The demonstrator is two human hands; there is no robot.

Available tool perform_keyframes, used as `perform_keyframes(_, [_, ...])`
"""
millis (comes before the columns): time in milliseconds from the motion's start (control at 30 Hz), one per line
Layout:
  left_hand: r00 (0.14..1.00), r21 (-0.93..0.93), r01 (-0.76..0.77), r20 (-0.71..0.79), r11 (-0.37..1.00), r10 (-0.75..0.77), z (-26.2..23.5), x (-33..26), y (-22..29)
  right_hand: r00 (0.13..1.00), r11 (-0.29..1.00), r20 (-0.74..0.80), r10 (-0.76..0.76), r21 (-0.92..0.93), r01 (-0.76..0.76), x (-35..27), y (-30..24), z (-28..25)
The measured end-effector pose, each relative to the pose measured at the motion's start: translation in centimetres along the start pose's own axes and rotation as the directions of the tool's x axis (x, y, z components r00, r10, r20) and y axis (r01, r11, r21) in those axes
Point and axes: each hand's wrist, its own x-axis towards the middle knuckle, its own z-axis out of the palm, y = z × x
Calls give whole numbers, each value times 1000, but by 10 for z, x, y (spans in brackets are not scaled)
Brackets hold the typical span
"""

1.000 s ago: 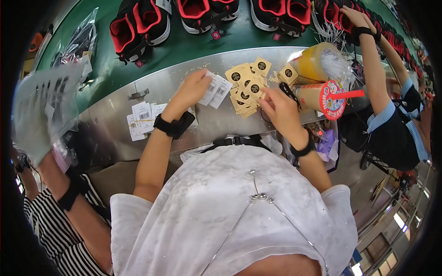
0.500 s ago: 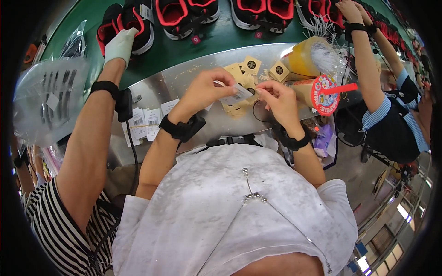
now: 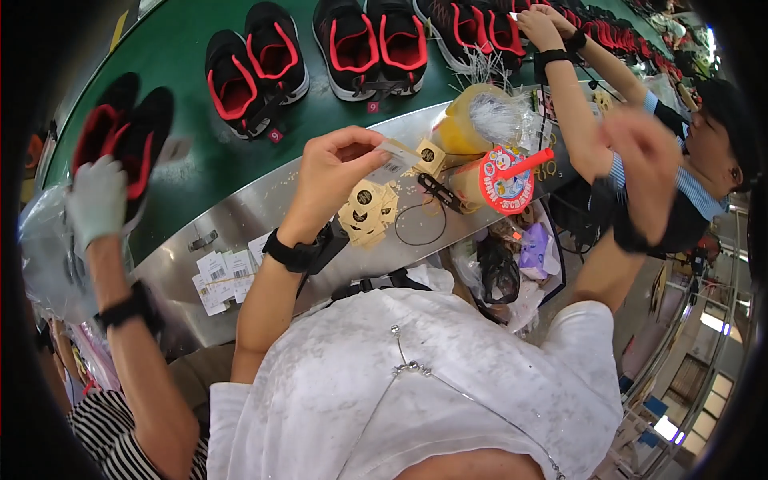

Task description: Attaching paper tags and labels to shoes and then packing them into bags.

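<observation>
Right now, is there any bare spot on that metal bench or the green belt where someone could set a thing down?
Bare metal bench lies between the white labels and the left hand. The green belt is open between the leftmost shoe and the next pair. It is crowded right of the tan tags, around the black cord loop, yellow bag and round red-rimmed container.

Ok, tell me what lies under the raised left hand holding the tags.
Under the left hand sits a loose pile of tan round-printed card tags on the grey metal bench; the wrist hides part.
</observation>
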Motion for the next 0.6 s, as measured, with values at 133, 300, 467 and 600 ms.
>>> perform_keyframes(133, [983, -5, -150, 105, 989, 150, 16, 18, 3, 994, 896, -50, 102, -429, -113, 53, 72, 5])
perform_keyframes(300, [836, -9, -505, 245, 863, 492, 46, 69, 6, 994, 840, 110, 1, -540, 59, 61, 88, 13])
perform_keyframes(467, [782, -7, -431, 497, 902, 377, 102, 119, 20, 995, 984, -91, -36, -174, 20, 55, 75, 17])
perform_keyframes(600, [801, -18, -291, 542, 956, 255, 108, 133, 7, 839, 937, -518, -167, 181, 298, 54, 45, -4])
